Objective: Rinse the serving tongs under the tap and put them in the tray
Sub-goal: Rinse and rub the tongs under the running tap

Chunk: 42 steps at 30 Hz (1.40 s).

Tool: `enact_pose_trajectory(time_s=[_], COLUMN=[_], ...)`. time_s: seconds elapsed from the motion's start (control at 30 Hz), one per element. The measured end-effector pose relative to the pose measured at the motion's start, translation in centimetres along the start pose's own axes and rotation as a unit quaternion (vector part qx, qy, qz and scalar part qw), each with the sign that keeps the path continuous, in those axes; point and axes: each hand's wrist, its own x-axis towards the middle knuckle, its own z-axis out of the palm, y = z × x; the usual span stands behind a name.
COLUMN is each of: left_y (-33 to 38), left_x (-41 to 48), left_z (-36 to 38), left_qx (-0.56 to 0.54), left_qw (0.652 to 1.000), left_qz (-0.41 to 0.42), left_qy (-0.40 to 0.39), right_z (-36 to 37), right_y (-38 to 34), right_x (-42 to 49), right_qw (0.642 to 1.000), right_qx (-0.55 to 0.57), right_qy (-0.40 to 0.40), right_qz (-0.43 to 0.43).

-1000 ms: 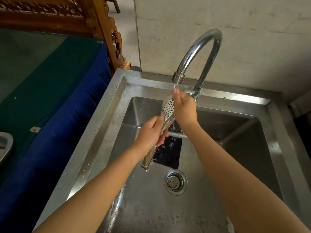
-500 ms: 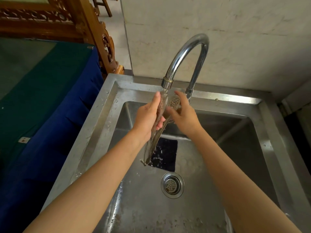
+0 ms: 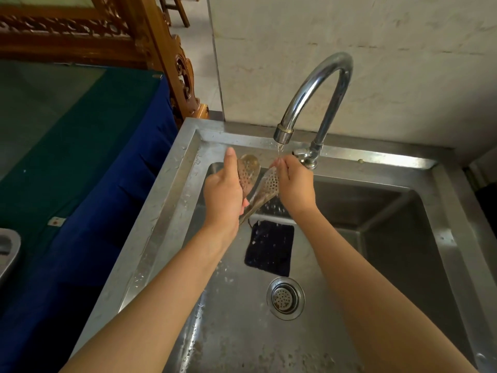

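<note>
The steel serving tongs, with two perforated spoon heads spread apart, are held upright over the sink just below the tap, which runs a thin stream. My left hand grips the left head and the tongs' stem. My right hand pinches the top of the right head, right under the water. The tongs' lower end is hidden behind my left hand. A grey metal tray shows only its corner at the far left edge.
A dark cloth lies on the sink floor above the drain. A table under a green and blue cloth stands left of the sink. Carved wooden furniture and a plain wall stand behind.
The two heads of the tongs have spread apart. My left hand slid up to the left head, and my right hand now holds the right head under the stream.
</note>
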Motion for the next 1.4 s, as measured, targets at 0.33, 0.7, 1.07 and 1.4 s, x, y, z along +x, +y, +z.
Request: enact_pose_trajectory(time_s=[0.33, 0.7, 1.07, 1.4], left_y=[0.2, 0.0, -0.3, 0.9], left_x=[-0.4, 0.9, 1.4, 1.5], left_z=[-0.7, -1.4, -0.5, 0.3], left_qx=[-0.009, 0.023, 0.072, 0.053], left_qw=[0.999, 0.996, 0.989, 0.994], left_qz=[0.046, 0.087, 0.125, 0.098], left_qy=[-0.013, 0.005, -0.005, -0.001], right_z=[1.0, 0.6, -0.8, -1.4], right_y=[-0.7, -2.2, -2.1, -2.7], right_x=[0.1, 0.0, 0.2, 0.4], right_qw=[0.997, 0.992, 0.990, 0.990], right_qx=[0.057, 0.047, -0.008, -0.132], right_qy=[0.013, -0.117, -0.143, -0.053], right_qz=[0.040, 0.010, 0.005, 0.004])
